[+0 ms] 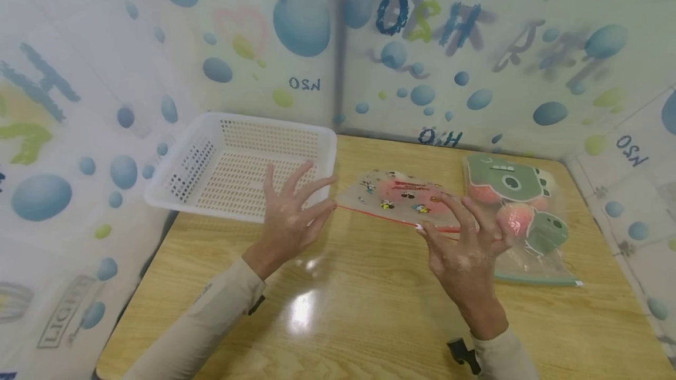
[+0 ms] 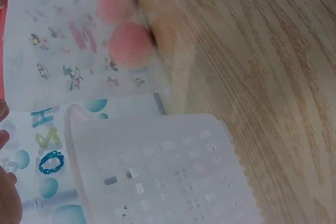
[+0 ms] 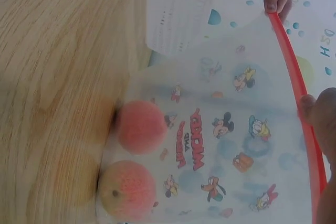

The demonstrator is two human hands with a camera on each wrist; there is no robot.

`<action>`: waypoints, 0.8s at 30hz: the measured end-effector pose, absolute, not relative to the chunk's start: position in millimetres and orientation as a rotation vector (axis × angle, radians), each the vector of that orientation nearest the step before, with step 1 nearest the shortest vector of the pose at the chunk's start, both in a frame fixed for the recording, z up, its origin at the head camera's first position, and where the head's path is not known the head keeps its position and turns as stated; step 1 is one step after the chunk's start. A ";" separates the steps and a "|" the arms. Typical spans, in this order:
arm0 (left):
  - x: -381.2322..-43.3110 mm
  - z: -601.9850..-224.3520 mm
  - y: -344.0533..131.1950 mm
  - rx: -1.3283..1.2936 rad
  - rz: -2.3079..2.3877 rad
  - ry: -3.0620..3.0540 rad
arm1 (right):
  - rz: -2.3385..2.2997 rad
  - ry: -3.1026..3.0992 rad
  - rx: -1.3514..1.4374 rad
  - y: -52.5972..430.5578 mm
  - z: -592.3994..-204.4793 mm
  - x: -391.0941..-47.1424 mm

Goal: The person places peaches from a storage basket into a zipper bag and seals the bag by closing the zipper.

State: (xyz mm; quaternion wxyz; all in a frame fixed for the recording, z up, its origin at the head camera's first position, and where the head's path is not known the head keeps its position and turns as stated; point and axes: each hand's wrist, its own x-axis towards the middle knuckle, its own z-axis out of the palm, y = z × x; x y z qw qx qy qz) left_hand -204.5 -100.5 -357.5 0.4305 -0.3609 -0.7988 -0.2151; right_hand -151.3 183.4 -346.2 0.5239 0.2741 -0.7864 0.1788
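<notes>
My left hand (image 1: 293, 213) pinches the left end of the red zip edge of a clear zipper bag (image 1: 388, 198) printed with cartoon characters, its other fingers spread. At the white slider on the same edge, my right hand (image 1: 467, 257) pinches the zip between thumb and fingers. The bag stands with its zip edge raised. In the right wrist view, two round pink-red fruits (image 3: 140, 127) lie at its bottom, on the table side. The left wrist view shows the bag (image 2: 58, 51) with the fruits (image 2: 130, 45) and a few left fingertips at the frame edge.
A white perforated plastic basket (image 1: 243, 180) stands at the back left, just beyond my left hand. To the right lies a second zipper bag (image 1: 533, 257) with green cartoon prints, holding several round fruits. Patterned curtain walls (image 1: 391, 92) surround the wooden table (image 1: 359, 309).
</notes>
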 end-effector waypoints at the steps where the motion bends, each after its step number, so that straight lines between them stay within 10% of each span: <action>1: -204.7 -357.4 -100.5 -0.899 -0.536 -1.990 | 0.423 -1.881 0.651 185.1 -346.7 -151.1; 24: -204.7 -364.8 -106.1 -0.854 -0.538 -1.981 | 0.424 -1.892 0.637 196.4 -351.3 -143.7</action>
